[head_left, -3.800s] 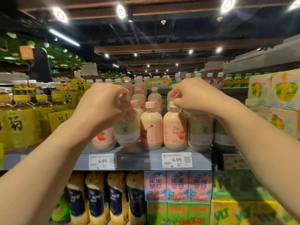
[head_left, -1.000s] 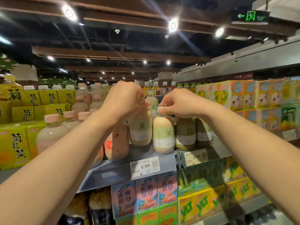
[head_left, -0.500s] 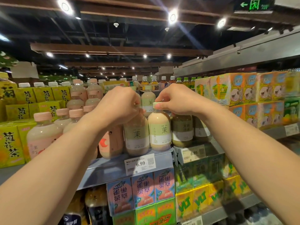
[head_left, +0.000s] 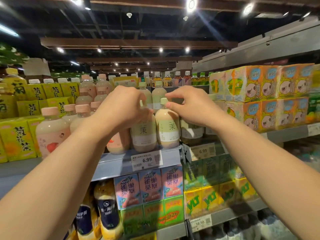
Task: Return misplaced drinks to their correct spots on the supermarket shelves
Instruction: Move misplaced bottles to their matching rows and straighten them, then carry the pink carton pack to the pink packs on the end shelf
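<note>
Two bare hands meet at the middle of the head view, each at the neck of a pale-green-labelled milk-tea bottle on the front edge of a grey supermarket shelf [head_left: 110, 163]. At centre left, the left hand [head_left: 121, 108] curls over the top of the left green-label bottle [head_left: 143, 134], its fingers wrapped round the neck so that the cap is nearly hidden. At centre right, the right hand [head_left: 188, 104] pinches the pale cap of the right green-label bottle [head_left: 167, 130] between thumb and forefinger. Both bottles stand upright, side by side and just touching, above a 6.99 price tag [head_left: 147, 160] at lower centre. Just left of them, partly behind the left wrist, stands a pink-label bottle [head_left: 117, 142], with more pink-capped bottles [head_left: 52, 134] in rows towards the left of the frame. Yellow tea cartons [head_left: 17, 139] fill the far left; cartoon-printed drink packs [head_left: 259, 97] fill the right. Nestea cartons [head_left: 150, 184] sit on the shelf below. By the look of it, the step in hand is seating the two green-label bottles in their own row, beside the pink ones. Whether their bases rest fully on the shelf cannot be told from this angle. The next move likely calls for squaring the bottles with labels forward, then letting go without tipping the neighbours.
</note>
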A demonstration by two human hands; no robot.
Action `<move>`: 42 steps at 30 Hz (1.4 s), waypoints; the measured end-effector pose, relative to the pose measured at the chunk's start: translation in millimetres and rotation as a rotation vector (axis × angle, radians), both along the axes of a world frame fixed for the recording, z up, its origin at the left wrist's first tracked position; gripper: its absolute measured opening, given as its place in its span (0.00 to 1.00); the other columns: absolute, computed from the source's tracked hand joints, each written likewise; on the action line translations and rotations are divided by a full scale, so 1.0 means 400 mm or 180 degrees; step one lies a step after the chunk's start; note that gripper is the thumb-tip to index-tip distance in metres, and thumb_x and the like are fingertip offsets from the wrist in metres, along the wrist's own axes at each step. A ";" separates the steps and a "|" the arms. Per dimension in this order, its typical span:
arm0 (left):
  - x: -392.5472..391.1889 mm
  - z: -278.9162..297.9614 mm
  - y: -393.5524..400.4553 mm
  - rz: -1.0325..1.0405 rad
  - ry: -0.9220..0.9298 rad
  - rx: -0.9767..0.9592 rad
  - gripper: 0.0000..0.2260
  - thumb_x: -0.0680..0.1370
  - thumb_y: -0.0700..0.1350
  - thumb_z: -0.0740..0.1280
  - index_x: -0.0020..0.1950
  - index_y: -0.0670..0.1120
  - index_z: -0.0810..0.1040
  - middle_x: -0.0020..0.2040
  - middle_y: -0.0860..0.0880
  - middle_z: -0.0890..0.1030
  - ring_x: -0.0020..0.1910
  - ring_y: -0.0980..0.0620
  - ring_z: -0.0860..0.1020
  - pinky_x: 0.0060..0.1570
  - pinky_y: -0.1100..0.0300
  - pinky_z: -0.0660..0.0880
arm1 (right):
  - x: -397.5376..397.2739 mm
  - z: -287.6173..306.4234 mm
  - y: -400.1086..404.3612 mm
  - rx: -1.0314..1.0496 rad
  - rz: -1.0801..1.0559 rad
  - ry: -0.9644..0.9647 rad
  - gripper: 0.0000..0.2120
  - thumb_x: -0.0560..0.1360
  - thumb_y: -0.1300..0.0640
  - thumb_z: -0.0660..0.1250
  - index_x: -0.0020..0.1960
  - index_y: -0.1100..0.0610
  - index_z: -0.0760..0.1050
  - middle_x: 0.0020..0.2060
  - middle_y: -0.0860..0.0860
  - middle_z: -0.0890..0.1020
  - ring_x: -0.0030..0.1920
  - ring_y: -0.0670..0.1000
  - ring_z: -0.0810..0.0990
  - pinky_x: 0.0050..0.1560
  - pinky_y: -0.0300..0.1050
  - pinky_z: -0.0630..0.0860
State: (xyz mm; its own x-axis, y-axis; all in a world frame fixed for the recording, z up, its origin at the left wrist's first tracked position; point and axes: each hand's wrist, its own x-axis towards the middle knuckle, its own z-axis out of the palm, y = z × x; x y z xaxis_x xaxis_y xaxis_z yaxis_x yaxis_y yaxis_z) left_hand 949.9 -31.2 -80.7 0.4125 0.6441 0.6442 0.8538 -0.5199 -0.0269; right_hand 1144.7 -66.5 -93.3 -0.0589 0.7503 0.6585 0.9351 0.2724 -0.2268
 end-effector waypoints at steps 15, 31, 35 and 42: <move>0.023 -0.194 -0.187 -0.0213 -0.0298 -0.0026 0.20 0.74 0.63 0.67 0.57 0.52 0.81 0.46 0.52 0.85 0.45 0.51 0.82 0.42 0.51 0.80 | 0.068 -0.192 -0.150 -0.0382 0.0626 0.0496 0.06 0.75 0.45 0.69 0.49 0.45 0.81 0.43 0.39 0.78 0.46 0.41 0.78 0.52 0.47 0.77; -0.028 -0.476 -0.208 0.0918 -0.0642 -0.0783 0.19 0.73 0.65 0.65 0.58 0.56 0.79 0.53 0.54 0.83 0.54 0.50 0.80 0.49 0.53 0.78 | 0.078 -0.454 -0.171 -0.1133 0.0250 0.1308 0.04 0.74 0.49 0.71 0.49 0.44 0.80 0.40 0.40 0.81 0.39 0.36 0.77 0.43 0.38 0.73; -0.057 -0.530 -0.178 0.1192 -0.1125 -0.1008 0.18 0.73 0.59 0.67 0.59 0.51 0.77 0.52 0.48 0.81 0.53 0.44 0.79 0.47 0.53 0.75 | 0.037 -0.501 -0.143 -0.1361 0.0053 0.1572 0.15 0.75 0.49 0.71 0.60 0.49 0.76 0.44 0.41 0.79 0.43 0.41 0.79 0.43 0.37 0.73; -0.103 -0.538 -0.115 0.1242 -0.1711 -0.1141 0.25 0.72 0.57 0.72 0.59 0.43 0.69 0.52 0.39 0.79 0.53 0.37 0.77 0.46 0.50 0.73 | -0.025 -0.532 -0.085 -0.1315 -0.0178 0.1878 0.32 0.73 0.47 0.74 0.72 0.53 0.66 0.62 0.50 0.77 0.61 0.50 0.76 0.61 0.48 0.75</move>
